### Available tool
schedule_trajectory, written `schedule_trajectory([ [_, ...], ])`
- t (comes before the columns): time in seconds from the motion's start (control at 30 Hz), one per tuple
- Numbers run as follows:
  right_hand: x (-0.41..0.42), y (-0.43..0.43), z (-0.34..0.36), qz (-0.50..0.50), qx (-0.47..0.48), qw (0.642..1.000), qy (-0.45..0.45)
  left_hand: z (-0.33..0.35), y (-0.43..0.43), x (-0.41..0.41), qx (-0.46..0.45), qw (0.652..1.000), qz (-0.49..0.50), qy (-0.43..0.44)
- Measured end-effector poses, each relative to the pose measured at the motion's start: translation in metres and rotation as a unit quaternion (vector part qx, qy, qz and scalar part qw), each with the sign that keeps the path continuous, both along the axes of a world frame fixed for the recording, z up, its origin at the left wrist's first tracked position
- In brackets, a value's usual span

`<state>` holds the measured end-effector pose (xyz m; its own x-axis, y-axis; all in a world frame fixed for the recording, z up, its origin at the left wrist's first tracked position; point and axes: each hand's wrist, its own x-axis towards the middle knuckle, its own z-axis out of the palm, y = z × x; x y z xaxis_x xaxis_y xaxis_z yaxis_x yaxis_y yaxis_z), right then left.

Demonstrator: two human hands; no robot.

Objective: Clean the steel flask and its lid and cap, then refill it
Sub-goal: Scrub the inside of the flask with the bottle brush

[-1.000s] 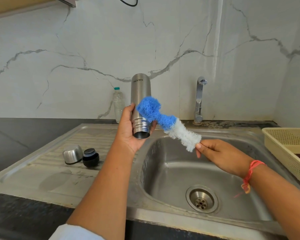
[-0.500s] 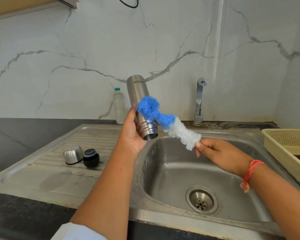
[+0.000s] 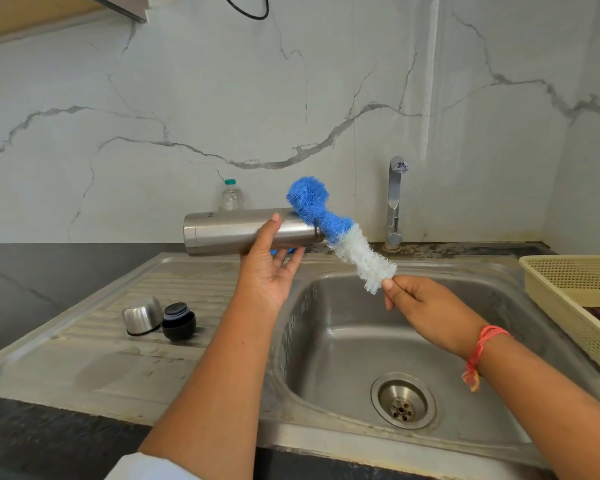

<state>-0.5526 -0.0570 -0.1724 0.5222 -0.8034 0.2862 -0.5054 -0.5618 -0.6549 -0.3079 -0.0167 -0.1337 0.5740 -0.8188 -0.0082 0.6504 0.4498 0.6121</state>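
My left hand (image 3: pixel 269 268) holds the steel flask (image 3: pixel 229 233) lying almost level above the sink's left rim, its base to the left and its open mouth to the right. My right hand (image 3: pixel 420 303) pinches the handle end of a bottle brush (image 3: pixel 340 233) with a blue head and white lower bristles. The blue head sits over the flask's neck and hides the mouth. On the draining board lie the steel cap (image 3: pixel 142 315) and the black lid (image 3: pixel 179 322), side by side.
The steel sink basin (image 3: pixel 343 341) with its drain (image 3: pixel 403 400) is below my hands. A tap (image 3: pixel 395 199) stands at the back wall, and a small plastic bottle (image 3: pixel 231 195) behind the flask. A cream basket (image 3: pixel 568 292) sits at the right.
My left hand has turned the flask from upside down, mouth downward, to nearly level with the mouth pointing right. The brush in my right hand has stayed close to the mouth.
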Motion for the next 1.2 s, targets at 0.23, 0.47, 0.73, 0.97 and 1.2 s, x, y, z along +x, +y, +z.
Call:
schedule_trajectory([
  [0.23, -0.002, 0.000, -0.005, 0.034, 0.004, 0.998, 0.054, 0.004, 0.005, 0.016, -0.036, 0.998, 0.041, 0.043],
  [0.47, 0.010, 0.004, -0.008, 0.001, -0.009, 1.000, 0.014, 0.008, 0.005, 0.002, -0.031, 0.998, 0.041, 0.046],
  [0.73, 0.016, 0.005, -0.007, -0.002, 0.021, 0.999, -0.031, 0.008, 0.003, -0.005, -0.033, 0.998, 0.038, -0.023],
  [0.97, 0.011, 0.005, -0.008, 0.001, 0.030, 0.999, -0.026, 0.005, 0.007, 0.002, -0.102, 0.994, -0.002, 0.026],
  [1.2, 0.008, 0.003, -0.010, -0.008, 0.028, 1.000, -0.010, 0.004, 0.007, 0.005, -0.091, 0.995, -0.001, 0.030],
])
